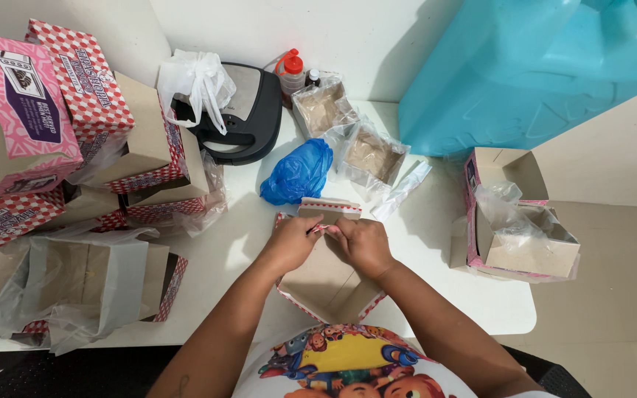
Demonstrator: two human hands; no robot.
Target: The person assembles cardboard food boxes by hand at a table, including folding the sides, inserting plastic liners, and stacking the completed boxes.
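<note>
- Your left hand (289, 243) and right hand (363, 245) meet at the middle of the white surface (422, 243), fingertips almost touching each other.
- Both hands are pinched shut on the top edge of a flat, unfolded cardboard box (326, 284), brown inside with a red-and-white checked border.
- That box lies directly in front of you, its far flap (331, 207) standing up just beyond your fingers, its near corner pointing toward your body.
- Just past the flap sits a crumpled blue plastic bag (298, 171).
- Beyond the blue bag, to the right, two open brown boxes lined with clear plastic (348, 136) stand side by side.
- A black sandwich press (248, 118) rests further left, with a white plastic bag (197, 81) lying on it.
- A small bottle with a red cap (291, 71) stands by the wall, next to the press.
- On your left, folded red-checked boxes (97, 110) and a pink patterned box (16, 110) are stacked in a pile.
- In front of that pile, more boxes lined with clear plastic (75, 287) lie on their sides.
- On your right, at the surface's edge, an open pink-sided box (517, 236) holds a clear plastic liner.
- A large turquoise water container (540, 66) fills the far right corner.
</note>
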